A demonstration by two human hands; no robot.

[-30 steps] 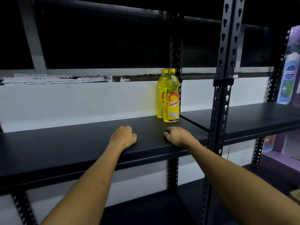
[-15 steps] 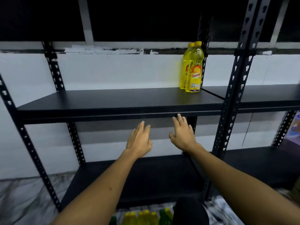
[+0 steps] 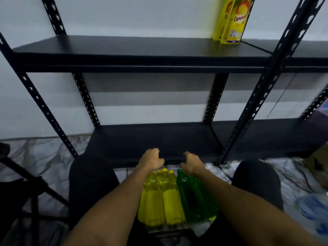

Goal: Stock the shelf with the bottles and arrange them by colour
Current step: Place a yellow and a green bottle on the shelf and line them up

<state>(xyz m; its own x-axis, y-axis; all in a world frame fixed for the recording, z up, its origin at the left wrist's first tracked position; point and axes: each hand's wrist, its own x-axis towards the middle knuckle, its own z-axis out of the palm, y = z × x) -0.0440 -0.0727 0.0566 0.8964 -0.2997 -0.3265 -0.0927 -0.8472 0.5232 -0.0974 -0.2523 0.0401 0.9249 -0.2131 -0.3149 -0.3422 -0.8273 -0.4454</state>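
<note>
The stock still to be shelved lies on the floor at six o'clock, between the person's knees: a row of yellow bottles [image 3: 160, 197] side by side, caps pointing toward the shelving, with green bottles [image 3: 197, 197] touching them on the three o'clock side. They seem to sit in a low tray or pack, though its edge is too blurred to be sure. Already grouped by colour, they can probably be lifted in matching pairs.

The left hand [image 3: 150, 159] hovers just above the yellow caps, fingers loosely curled and holding nothing. The right hand [image 3: 192, 162] is over the green caps, fingers bent and empty too; whether it touches a cap cannot be told. Both look poised for the next pick.

Outward, at one o'clock, two yellow bottles on the shelf [image 3: 230, 23] stand upright, one behind the other, against the right end of the upper shelf [image 3: 124, 48], likely starting the yellow group. The lower shelf [image 3: 159, 139] at twelve o'clock holds no bottles.
</note>
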